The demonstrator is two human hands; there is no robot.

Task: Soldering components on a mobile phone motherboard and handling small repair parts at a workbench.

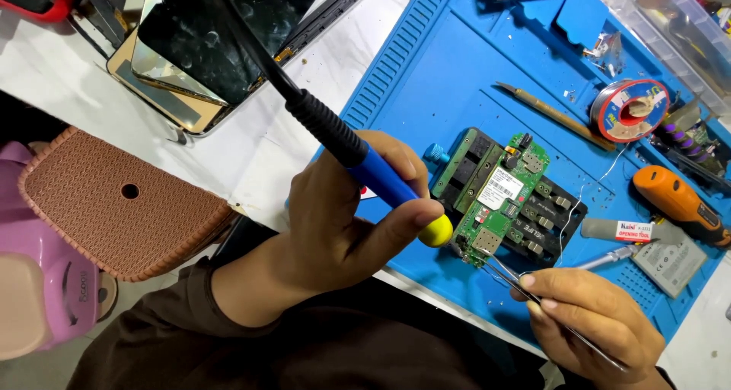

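My left hand [343,222] grips a soldering iron [381,178] with a black cord, a blue grip and a yellow collar. The iron's front end sits at the near corner of a green circuit board [504,200]. The board is clamped in a black holder [464,165] on a blue work mat [442,85]. My right hand [594,318] holds thin metal tweezers [506,274] whose tips touch the board's near corner, beside the iron's end. The iron's metal tip is hidden behind my thumb and the collar.
On the mat lie a solder spool [630,110], a wooden-handled tool [552,116], an orange tool [678,200], a grey opening tool [620,230] and a flat grey part [674,264]. Phone screens [221,32] lie far left. A clear plastic box [670,25] stands far right, a brown stool [114,200] at left.
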